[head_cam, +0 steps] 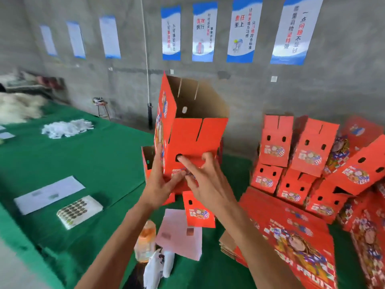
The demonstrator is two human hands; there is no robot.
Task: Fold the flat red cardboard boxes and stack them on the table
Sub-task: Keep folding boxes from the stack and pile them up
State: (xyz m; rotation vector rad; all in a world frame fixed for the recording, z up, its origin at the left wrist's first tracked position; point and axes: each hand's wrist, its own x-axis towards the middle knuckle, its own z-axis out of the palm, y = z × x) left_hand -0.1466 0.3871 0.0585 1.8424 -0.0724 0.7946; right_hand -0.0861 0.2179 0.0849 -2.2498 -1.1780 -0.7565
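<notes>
A half-formed red cardboard box (193, 134) stands upright in mid-air above the green table (73, 159), its open brown inside facing up. My left hand (160, 182) grips its lower left corner, thumb on the front panel. My right hand (208, 180) lies on the lower front panel with the forefinger stretched toward a hole and the other fingers curled at the panel's edge. A pile of flat red boxes (295, 238) lies at the lower right. Several folded red boxes (308, 163) are stacked against the wall on the right.
A small red folded piece (199, 209) and a pink sheet (179, 234) lie below the hands. A bottle (145, 240) and white bags (156, 268) stand near the front. A sticker sheet (79, 209), white papers (50, 192) and white scraps (66, 126) lie to the left.
</notes>
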